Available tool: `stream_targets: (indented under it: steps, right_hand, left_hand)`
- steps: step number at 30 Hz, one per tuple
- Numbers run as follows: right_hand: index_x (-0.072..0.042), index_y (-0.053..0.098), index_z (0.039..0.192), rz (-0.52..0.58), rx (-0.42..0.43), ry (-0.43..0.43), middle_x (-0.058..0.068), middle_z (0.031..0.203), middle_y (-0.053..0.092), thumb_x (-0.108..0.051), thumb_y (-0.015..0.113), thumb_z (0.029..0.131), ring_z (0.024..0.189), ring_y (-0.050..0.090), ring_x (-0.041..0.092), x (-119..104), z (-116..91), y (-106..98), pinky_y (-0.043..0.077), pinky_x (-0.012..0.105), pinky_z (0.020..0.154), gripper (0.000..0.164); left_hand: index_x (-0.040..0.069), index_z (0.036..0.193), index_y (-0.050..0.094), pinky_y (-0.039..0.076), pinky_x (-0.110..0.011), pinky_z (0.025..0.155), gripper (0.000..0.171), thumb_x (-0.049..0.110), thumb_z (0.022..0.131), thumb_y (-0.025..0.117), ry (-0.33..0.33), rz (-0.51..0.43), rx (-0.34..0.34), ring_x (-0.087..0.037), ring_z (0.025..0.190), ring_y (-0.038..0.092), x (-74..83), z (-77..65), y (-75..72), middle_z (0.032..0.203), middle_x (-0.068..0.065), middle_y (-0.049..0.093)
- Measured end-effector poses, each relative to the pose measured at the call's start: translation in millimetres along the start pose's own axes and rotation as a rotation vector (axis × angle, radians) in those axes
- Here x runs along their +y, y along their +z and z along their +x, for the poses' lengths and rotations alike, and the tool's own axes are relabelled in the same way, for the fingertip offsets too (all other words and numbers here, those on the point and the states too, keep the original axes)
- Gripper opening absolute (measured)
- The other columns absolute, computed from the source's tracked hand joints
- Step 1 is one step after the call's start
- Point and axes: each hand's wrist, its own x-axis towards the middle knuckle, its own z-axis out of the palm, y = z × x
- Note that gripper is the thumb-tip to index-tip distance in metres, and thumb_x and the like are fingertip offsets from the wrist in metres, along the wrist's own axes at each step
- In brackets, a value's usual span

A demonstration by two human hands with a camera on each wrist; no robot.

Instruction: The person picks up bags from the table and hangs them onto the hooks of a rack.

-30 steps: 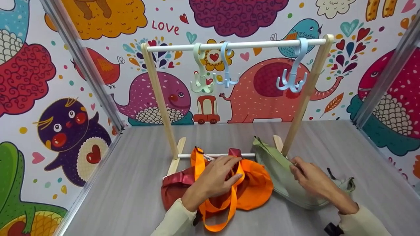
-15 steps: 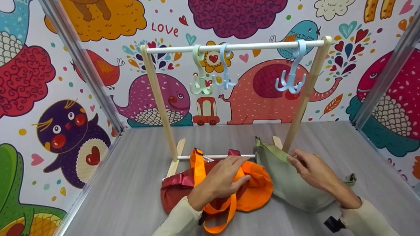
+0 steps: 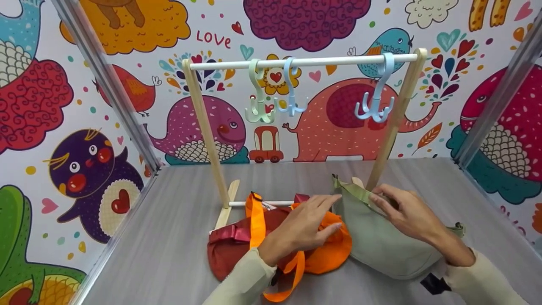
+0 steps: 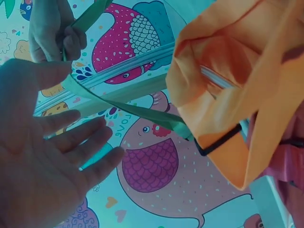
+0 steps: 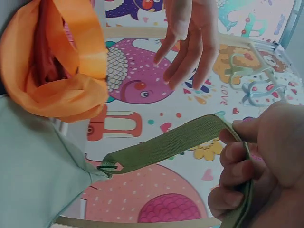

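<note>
Your right hand [image 3: 408, 209] gripped the strap [image 5: 166, 146] of the green bag [image 3: 381, 239], bag short of the tabletop's [image 3: 169, 237] right edge, room between. Your left hand [image 3: 302, 224] hovered over the orange bag [image 3: 330, 257], fingers extended, holding nothing. Maroon bag [image 3: 226, 256] lay well off the left edge.

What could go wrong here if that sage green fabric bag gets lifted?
The right hand grips the flat olive green webbing strap, so the sage green fabric bag might swing or twist. The crumpled orange fabric bag lies close beside it and could get bumped or dragged along.
</note>
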Motion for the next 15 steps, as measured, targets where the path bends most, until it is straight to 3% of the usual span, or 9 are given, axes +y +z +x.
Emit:
stream_targets:
  steps: [7,11,15]
  right_hand:
    - [-0.011,0.066,0.098,-0.032,0.044,-0.046,-0.008,0.064,0.041,-0.013,0.060,0.099,0.051,0.040,0.007,-9.2,1.7,-13.2,0.035,0.021,0.047,0.007]
    - [-0.009,0.066,0.103,-0.019,0.039,-0.033,-0.005,0.069,0.046,-0.016,0.062,0.098,0.055,0.043,0.010,-16.0,2.2,-22.4,0.036,0.022,0.048,0.009]
    - [-0.008,0.064,0.107,-0.027,0.035,-0.078,-0.002,0.078,0.053,-0.014,0.068,0.094,0.061,0.046,0.010,-22.0,3.4,-29.4,0.038,0.023,0.052,0.015]
  left_hand:
    - [0.015,0.154,0.031,0.033,-0.034,0.115,0.064,0.037,0.100,0.057,0.059,0.031,0.047,-0.014,0.140,0.039,10.9,8.8,0.8,0.153,0.000,0.042]
    - [0.016,0.155,0.029,0.032,-0.034,0.115,0.065,0.037,0.100,0.057,0.057,0.025,0.053,-0.014,0.141,0.038,15.9,14.1,1.3,0.155,0.001,0.039]
    - [0.019,0.157,0.024,0.033,-0.035,0.115,0.070,0.038,0.099,0.059,0.032,-0.006,0.061,-0.014,0.142,0.036,20.4,20.4,0.3,0.157,0.001,0.035]
